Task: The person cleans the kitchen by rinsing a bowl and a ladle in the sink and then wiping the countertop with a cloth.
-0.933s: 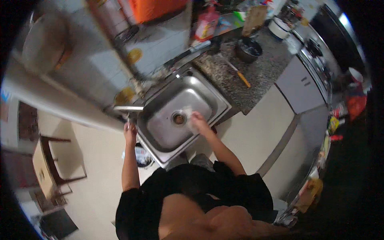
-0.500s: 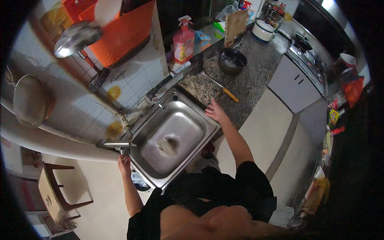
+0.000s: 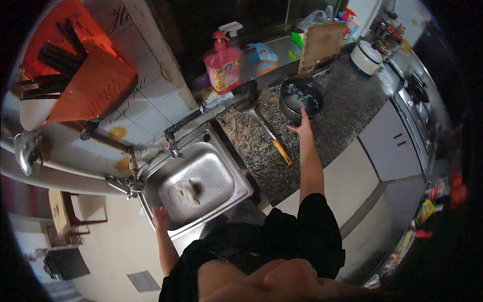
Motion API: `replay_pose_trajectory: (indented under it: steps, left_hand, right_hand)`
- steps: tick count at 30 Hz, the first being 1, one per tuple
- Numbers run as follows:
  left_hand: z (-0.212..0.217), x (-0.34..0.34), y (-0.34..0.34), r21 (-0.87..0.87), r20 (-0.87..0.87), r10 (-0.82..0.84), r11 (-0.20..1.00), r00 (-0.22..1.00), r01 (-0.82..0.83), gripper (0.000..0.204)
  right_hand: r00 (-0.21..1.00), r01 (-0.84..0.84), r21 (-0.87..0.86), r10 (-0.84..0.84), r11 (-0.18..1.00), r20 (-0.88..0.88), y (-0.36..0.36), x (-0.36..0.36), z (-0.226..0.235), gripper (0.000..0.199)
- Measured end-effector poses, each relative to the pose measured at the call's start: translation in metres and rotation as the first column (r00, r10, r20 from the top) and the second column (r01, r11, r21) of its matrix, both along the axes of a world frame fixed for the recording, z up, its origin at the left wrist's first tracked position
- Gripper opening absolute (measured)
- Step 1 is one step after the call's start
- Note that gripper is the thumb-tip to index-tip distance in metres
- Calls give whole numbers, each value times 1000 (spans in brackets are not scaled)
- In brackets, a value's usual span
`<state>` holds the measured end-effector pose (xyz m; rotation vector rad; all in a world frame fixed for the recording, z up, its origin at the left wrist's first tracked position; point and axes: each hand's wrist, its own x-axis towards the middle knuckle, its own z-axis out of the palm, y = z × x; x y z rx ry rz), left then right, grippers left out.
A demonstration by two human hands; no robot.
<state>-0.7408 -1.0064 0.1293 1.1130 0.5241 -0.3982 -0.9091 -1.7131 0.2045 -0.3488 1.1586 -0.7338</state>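
Note:
My right hand reaches over the counter to the near side of a round black pot. Its thumb and fingers are spread, with the fingertips at the pot's rim; whether they touch it I cannot tell. Whitish foam or liquid shows inside the pot. To the left lies a metal spatula or ladle with an orange-yellow handle. My left hand, slightly blurred, hovers by the left edge of the steel sink, fingers apart and holding nothing. A pale, crumpled thing lies near the sink's drain.
Two taps stand at the sink's back and left, one a chrome tap. A pink soap bottle and a wooden board stand along the window ledge. An orange utensil holder hangs at upper left. A white pot sits farther right.
My right hand has moved from beside the sink's right edge to the black pot. My left hand has left the tap and dropped lower beside the sink. The view has shifted.

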Motion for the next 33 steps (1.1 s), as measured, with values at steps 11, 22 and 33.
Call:
replay_pose_trajectory:
  steps: [11, 22, 33]
  left_hand:
    - [13, -74, -71, -17, -33, -184, 983, 982, 184, 43]
    - [10, -91, -61, 31, -91, -223, 973, 970, 227, 38]
    - [45, -60, -89, 59, 34, -515, 857, 857, 513, 35]
  right_hand:
    - [898, -119, 322, -37, 939, 439, 5, -25, 15, 52]
    - [877, -434, 435, 259, 789, 404, 110, -73, 63, 48]
    - [512, -856, 250, 812, 453, 281, 288, -25, 37, 19]
